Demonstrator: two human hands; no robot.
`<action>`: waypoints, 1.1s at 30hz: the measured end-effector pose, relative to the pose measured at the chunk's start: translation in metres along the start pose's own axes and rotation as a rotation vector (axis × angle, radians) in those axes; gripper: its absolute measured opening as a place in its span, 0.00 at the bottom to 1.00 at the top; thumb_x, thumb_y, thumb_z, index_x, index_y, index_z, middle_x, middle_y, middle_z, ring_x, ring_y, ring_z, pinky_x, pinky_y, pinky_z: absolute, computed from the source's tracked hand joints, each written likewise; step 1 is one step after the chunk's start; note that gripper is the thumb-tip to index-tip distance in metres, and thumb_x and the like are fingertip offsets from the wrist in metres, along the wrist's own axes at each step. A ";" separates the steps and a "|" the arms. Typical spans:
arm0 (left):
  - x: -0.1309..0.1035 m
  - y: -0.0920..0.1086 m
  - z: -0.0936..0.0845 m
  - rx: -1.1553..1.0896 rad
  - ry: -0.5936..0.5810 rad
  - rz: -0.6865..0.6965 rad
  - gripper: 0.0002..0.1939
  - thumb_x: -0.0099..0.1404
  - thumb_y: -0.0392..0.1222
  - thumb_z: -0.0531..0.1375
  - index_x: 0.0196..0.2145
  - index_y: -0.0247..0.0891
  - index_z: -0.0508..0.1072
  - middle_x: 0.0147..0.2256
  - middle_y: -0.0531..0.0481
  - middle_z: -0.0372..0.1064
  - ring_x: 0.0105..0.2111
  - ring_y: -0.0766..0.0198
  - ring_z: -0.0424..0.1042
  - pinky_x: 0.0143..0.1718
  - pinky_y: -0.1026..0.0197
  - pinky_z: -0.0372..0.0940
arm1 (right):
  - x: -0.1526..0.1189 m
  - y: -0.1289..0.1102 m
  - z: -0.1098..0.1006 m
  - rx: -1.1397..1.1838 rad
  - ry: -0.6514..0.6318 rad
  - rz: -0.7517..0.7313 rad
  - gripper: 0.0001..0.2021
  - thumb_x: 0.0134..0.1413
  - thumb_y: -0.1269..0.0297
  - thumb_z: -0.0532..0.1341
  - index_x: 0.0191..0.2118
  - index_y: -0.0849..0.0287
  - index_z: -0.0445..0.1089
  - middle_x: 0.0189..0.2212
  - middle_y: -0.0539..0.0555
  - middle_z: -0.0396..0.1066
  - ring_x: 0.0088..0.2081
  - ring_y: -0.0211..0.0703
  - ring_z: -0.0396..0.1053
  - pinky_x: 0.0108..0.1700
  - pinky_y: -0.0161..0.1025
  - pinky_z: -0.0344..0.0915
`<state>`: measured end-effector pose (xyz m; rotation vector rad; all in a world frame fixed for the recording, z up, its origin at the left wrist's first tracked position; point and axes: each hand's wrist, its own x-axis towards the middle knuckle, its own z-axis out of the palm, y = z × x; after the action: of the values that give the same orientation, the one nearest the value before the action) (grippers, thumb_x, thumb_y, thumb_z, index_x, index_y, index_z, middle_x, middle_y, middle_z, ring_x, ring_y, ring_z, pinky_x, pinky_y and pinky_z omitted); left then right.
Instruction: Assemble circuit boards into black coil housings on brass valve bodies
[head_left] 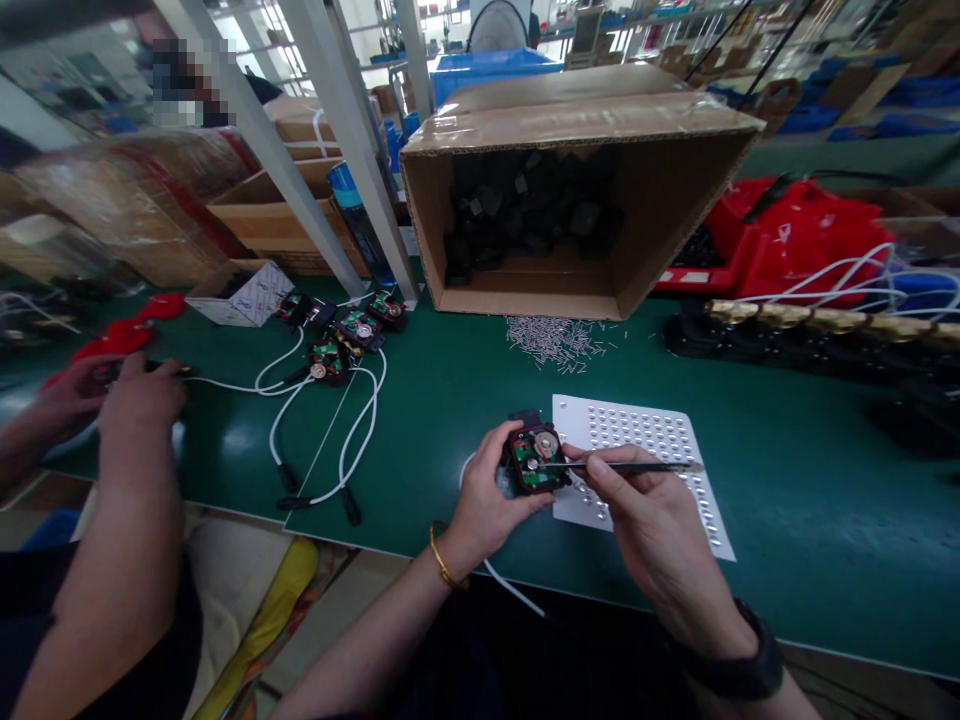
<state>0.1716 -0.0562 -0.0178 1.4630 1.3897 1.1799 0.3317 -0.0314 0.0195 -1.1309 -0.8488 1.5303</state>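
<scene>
My left hand (487, 495) is closed around a black housing with a green circuit board (537, 460) inside, tilted up near the table's front edge. A white cable hangs from under that hand. In my right hand (652, 520) is a pair of tweezers (637, 466), pinched between thumb and fingers. The tweezers' tip is over the circuit board, at a small round silver part; whether it grips that part I cannot tell. Partly beneath my right hand lies a white sheet (645, 425) with rows of small round silver pieces.
Several similar housings with white cables (360, 325) lie to the left, beside a co-worker's hands (142, 395). Behind are a pile of small screws (555, 340) and a cardboard box (585, 110) of black parts. At right stand red bins (810, 240) and a row of black-and-gold parts (817, 335).
</scene>
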 end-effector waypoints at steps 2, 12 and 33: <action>0.000 0.000 0.000 -0.006 -0.002 0.003 0.40 0.49 0.41 0.69 0.56 0.44 0.54 0.57 0.45 0.56 0.57 0.52 0.57 0.60 0.48 0.53 | 0.000 0.000 0.000 -0.009 -0.002 -0.007 0.11 0.38 0.59 0.71 0.28 0.57 0.72 0.33 0.55 0.76 0.38 0.50 0.70 0.48 0.48 0.61; -0.001 -0.002 0.001 0.039 0.011 0.024 0.40 0.50 0.43 0.68 0.57 0.45 0.53 0.57 0.44 0.54 0.58 0.52 0.56 0.59 0.47 0.53 | 0.001 0.001 0.000 0.000 -0.008 -0.002 0.10 0.38 0.59 0.71 0.28 0.57 0.72 0.32 0.54 0.76 0.38 0.48 0.70 0.47 0.46 0.61; -0.002 -0.005 0.002 0.156 0.068 0.354 0.28 0.59 0.40 0.61 0.54 0.47 0.53 0.59 0.42 0.49 0.59 0.52 0.53 0.57 0.42 0.55 | 0.004 0.007 -0.002 -0.168 -0.042 -0.181 0.07 0.48 0.62 0.66 0.32 0.57 0.69 0.34 0.54 0.76 0.38 0.48 0.72 0.43 0.45 0.66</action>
<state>0.1718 -0.0571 -0.0236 1.8507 1.3270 1.3738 0.3309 -0.0288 0.0112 -1.1125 -1.0945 1.3570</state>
